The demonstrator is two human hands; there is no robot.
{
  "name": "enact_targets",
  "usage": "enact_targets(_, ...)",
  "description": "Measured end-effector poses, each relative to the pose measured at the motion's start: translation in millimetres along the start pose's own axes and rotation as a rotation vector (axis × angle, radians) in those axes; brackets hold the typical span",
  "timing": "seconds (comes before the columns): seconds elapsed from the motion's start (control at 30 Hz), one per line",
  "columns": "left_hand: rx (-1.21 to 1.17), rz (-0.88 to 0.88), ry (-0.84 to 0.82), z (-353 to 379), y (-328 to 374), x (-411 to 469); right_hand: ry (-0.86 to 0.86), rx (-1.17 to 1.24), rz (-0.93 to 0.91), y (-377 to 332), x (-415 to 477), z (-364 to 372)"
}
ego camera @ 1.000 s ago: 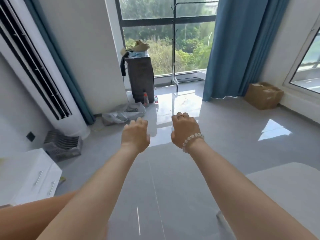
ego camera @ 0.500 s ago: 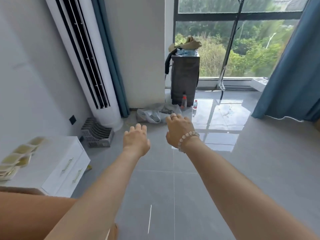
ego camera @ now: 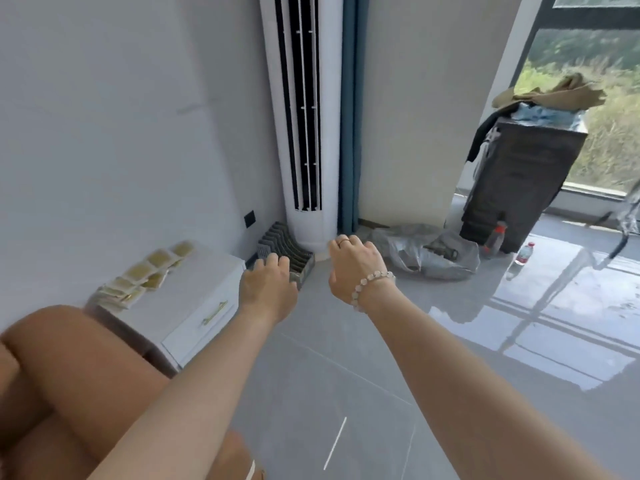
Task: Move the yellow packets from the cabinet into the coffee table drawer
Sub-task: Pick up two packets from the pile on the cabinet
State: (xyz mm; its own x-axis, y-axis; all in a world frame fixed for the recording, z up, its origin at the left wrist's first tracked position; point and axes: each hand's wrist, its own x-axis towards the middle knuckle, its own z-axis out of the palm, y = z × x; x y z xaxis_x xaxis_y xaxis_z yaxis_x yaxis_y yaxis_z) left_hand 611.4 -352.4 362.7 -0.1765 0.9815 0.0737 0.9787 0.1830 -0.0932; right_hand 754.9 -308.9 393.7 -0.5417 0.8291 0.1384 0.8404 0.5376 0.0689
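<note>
Several yellow packets [ego camera: 145, 275] lie in a loose row on top of a low white cabinet [ego camera: 194, 306] at the left, against the wall. My left hand [ego camera: 268, 289] is stretched out in front of me, just right of the cabinet top, fingers loosely curled and holding nothing. My right hand [ego camera: 356, 268], with a ring and a bead bracelet, hangs in the air further right, also empty. Neither hand touches the packets. The coffee table is out of view.
A brown sofa arm [ego camera: 69, 375] fills the lower left beside the cabinet. A tall white air conditioner [ego camera: 301, 116] stands in the corner with a grey rack [ego camera: 287, 247] at its foot. A plastic bag [ego camera: 426, 251], two bottles and a dark box [ego camera: 519, 181] stand near the window.
The view has swung left: the cabinet and its yellow packets came into view and moved toward the centre. Both hands stay outstretched and empty.
</note>
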Motion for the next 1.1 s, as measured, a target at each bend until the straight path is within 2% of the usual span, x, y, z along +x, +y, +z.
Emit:
enact_targets(0.57,0.092,-0.273,0.064,33,-206,191,0.065,0.048,-0.284,-102,284,39)
enact_targets(0.97,0.069,-0.434,-0.019,74,-291,255,-0.007,0.053,-0.459,-164,414,75)
enact_targets(1.1,0.05,-0.551,0.003,87,-339,287,0.026,0.068,-0.564,-197,467,87)
